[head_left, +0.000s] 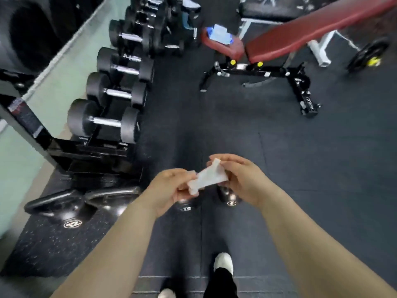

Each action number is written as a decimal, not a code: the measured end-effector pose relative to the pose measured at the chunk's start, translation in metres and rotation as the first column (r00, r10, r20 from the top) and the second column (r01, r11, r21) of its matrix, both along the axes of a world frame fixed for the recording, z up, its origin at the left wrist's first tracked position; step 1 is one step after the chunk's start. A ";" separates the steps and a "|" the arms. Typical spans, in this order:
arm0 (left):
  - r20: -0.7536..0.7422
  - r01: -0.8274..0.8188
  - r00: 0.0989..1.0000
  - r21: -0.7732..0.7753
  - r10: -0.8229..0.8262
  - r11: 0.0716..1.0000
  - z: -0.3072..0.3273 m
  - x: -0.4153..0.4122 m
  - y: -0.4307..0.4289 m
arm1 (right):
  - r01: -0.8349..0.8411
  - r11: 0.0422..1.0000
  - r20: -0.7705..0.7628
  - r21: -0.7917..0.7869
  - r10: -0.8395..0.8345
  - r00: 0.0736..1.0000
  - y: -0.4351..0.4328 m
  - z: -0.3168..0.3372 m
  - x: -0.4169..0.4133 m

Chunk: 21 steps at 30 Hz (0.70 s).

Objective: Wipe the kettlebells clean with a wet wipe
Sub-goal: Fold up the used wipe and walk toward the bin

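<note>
A folded white wet wipe (207, 177) is stretched between both hands at chest height. My left hand (169, 190) pinches its lower left end and my right hand (242, 179) pinches its upper right end. Black kettlebells stand in a row on the dark floor below. A large one marked 24 (62, 208) sits at the left, with another (111, 198) beside it. One marked 16 (189, 206) and a small one marked 8 (228, 195) are partly hidden under my hands.
A rack of black dumbbells (103, 121) runs along the left wall. A red adjustable bench (279, 41) with a blue wipe packet (220, 34) on its seat stands ahead to the right. Dark rubber floor (236, 125) lies between them. My feet show at the bottom.
</note>
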<state>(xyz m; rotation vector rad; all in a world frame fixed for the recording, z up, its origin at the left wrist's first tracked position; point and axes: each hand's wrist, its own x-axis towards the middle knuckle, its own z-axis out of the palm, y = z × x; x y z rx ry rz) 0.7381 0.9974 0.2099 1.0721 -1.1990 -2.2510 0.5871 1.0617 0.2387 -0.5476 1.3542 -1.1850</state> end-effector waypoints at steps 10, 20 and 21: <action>0.121 0.150 0.983 -0.104 -0.137 0.983 -0.012 -0.084 0.051 | 0.285 0.957 -0.002 0.059 -0.286 0.958 0.082 -0.040 -0.023; 0.244 0.458 0.853 0.071 -0.461 0.886 -0.033 -0.289 0.076 | 0.410 0.883 -0.236 0.230 -0.358 0.903 0.118 -0.058 -0.226; 0.235 0.472 0.844 0.100 -0.482 0.876 -0.029 -0.315 0.077 | 0.425 0.875 -0.252 0.233 -0.368 0.895 0.121 -0.054 -0.251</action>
